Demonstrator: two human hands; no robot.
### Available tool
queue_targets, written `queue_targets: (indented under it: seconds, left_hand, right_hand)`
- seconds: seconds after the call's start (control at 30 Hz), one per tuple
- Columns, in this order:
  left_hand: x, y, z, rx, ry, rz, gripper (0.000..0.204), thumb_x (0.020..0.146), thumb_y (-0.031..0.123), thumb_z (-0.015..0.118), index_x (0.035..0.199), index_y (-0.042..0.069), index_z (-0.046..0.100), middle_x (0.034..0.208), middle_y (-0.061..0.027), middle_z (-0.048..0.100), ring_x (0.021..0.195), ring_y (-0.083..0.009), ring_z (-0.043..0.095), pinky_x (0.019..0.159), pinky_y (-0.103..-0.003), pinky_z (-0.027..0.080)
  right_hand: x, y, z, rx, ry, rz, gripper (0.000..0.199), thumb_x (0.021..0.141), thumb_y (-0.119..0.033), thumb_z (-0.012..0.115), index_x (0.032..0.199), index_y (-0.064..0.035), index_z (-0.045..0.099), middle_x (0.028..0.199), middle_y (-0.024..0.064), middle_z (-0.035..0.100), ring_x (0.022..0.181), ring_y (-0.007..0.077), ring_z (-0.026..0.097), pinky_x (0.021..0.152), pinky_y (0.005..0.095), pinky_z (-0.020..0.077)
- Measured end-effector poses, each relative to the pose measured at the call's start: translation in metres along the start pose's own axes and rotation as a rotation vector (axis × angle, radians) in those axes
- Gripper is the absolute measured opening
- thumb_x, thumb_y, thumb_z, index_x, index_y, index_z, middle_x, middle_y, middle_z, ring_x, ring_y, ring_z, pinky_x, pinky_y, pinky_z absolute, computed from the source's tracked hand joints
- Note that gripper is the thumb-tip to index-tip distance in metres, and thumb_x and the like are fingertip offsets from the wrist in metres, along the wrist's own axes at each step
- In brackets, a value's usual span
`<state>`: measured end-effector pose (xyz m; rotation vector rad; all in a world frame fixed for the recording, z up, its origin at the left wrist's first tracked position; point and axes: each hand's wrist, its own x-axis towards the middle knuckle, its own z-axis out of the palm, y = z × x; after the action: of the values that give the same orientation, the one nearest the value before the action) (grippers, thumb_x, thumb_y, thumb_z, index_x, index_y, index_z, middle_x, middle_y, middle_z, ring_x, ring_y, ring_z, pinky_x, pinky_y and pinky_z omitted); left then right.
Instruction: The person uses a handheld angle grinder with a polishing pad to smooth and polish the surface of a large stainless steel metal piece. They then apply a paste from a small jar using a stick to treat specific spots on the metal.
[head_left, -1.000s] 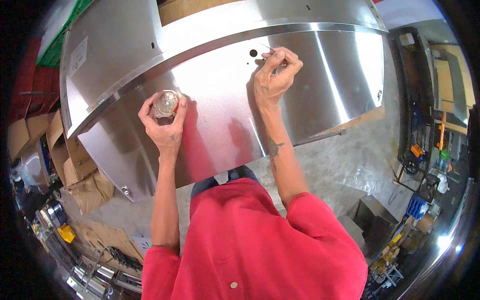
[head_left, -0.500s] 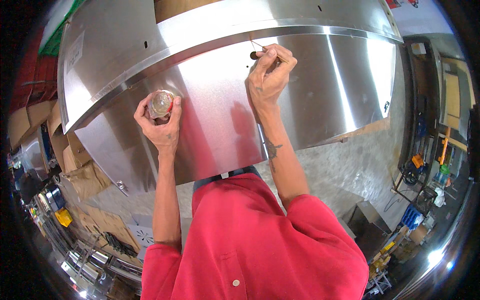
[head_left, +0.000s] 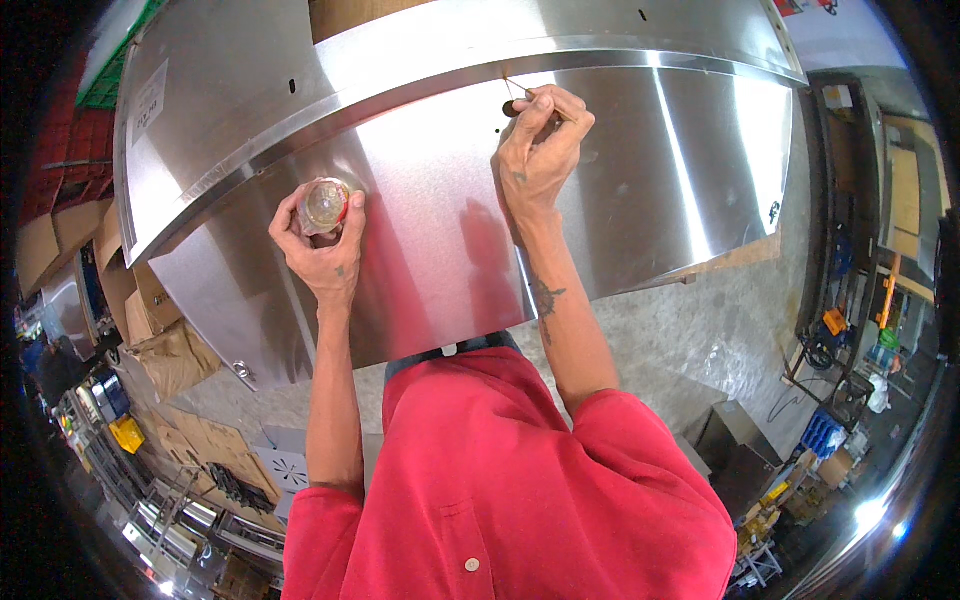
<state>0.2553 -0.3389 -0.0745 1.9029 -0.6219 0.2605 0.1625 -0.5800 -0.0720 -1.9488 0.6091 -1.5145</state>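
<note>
The right hand [head_left: 540,150] has its grip pinched on a thin brush [head_left: 522,93], tip by a dark hole in the steel panel [head_left: 430,200]. The left hand [head_left: 320,240] clasps a small jar [head_left: 326,204] against the panel.

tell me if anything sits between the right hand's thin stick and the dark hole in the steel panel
Nothing visible does. The right hand holds the thin stick right beside the dark hole on the steel panel; the left hand with its small jar is well off to the side.

Metal workshop – large stainless sheet-metal panel [head_left: 620,190], concrete floor [head_left: 700,330], flattened cardboard boxes [head_left: 170,355], stacked metal parts.
</note>
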Motion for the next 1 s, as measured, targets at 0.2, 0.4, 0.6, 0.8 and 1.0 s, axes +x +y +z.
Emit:
queue_targets:
  seconds: [0.2, 0.4, 0.6, 0.8, 1.0]
  left_hand:
    - [-0.002, 0.002, 0.002, -0.008, -0.005, -0.029, 0.071, 0.087, 0.017, 0.095, 0.138, 0.000, 0.049, 0.132, -0.0189, 0.065, 0.120, -0.0255, 0.067, 0.104, -0.037, 0.056]
    - [-0.001, -0.002, 0.001, -0.026, 0.000, -0.003, 0.072, 0.086, 0.019, 0.096, 0.138, 0.001, 0.050, 0.131, -0.0185, 0.066, 0.120, -0.0249, 0.067, 0.102, -0.037, 0.056]
    - [0.000, -0.002, -0.002, -0.039, -0.017, -0.016, 0.069, 0.087, 0.020, 0.095, 0.137, 0.000, 0.052, 0.132, -0.0166, 0.066, 0.118, -0.0231, 0.067, 0.101, -0.036, 0.056]
    - [0.001, 0.027, -0.008, -0.111, -0.099, -0.150, 0.066, 0.089, 0.020, 0.093, 0.137, 0.001, 0.054, 0.124, -0.0148, 0.071, 0.107, -0.0197, 0.072, 0.089, -0.034, 0.060]
    - [-0.021, 0.063, -0.024, -0.055, -0.326, 0.017, 0.066, 0.087, 0.017, 0.093, 0.139, 0.004, 0.054, 0.125, -0.0156, 0.071, 0.100, -0.0245, 0.076, 0.085, -0.037, 0.063]
  right_hand:
    - [-0.001, 0.003, -0.002, -0.013, -0.010, -0.020, 0.012, 0.116, -0.015, 0.047, 0.116, -0.0033, 0.044, 0.109, 0.0138, 0.057, 0.079, 0.0152, 0.069, 0.062, 0.0298, 0.0618]
    - [-0.003, 0.004, 0.000, -0.006, 0.056, -0.031, 0.012, 0.116, -0.014, 0.048, 0.117, -0.0031, 0.044, 0.110, 0.0143, 0.058, 0.079, 0.0147, 0.069, 0.065, 0.0296, 0.0619]
    - [-0.020, -0.020, -0.009, 0.076, 0.081, 0.108, 0.014, 0.116, -0.014, 0.049, 0.117, -0.0005, 0.045, 0.111, 0.0163, 0.060, 0.082, 0.0166, 0.068, 0.070, 0.0322, 0.0607]
    - [-0.044, -0.101, -0.036, 0.125, -0.050, 0.199, 0.012, 0.114, -0.012, 0.053, 0.116, -0.0005, 0.049, 0.112, 0.0159, 0.063, 0.087, 0.0158, 0.066, 0.088, 0.0339, 0.0529]
    - [-0.060, -0.164, -0.065, -0.019, -0.161, 0.088, 0.010, 0.111, -0.007, 0.057, 0.115, 0.0015, 0.055, 0.114, 0.0176, 0.064, 0.091, 0.0182, 0.065, 0.082, 0.0340, 0.0547]
